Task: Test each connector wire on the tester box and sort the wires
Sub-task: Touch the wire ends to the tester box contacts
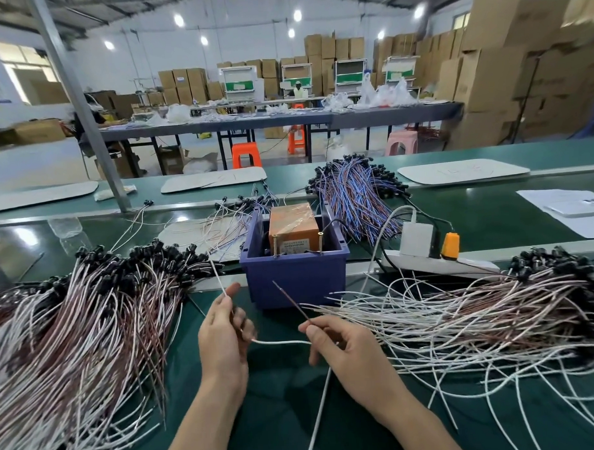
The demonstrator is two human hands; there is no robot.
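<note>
- L hand (222, 331): thumb and fingers pinched on the white lead (217, 278). Its tip points up, just in front of the blue bin (294, 282), off the bin's near-left corner.
- R hand (343, 347): pinched on the brown lead (290, 300), tip angled up-left toward the bin's near wall.
- Hands are apart, w/ a run of white wire spanning btwn them (prob. one wire w/ two leads, can't confirm from my feed).
- Step, as I read it: lining up both tips for the contact test. Nothing touches the tester yet.
- Tester box (290, 225) (orange, taped) sits inside the bin, w/ two brass posts (275, 247) at its near edge. Both tips are short of them.
- Next move calls for lifting both tips over the bin wall, one lead per post, w/o crossing.
- Left of bin: dense wire pile (73, 316). Right of bin: looser pile (460, 313). Behind bin: blue-brown bundle (355, 196). Can't tell tested from untested.
- Also right of bin: power strip (458, 268) w/ orange plug (450, 246).
</note>
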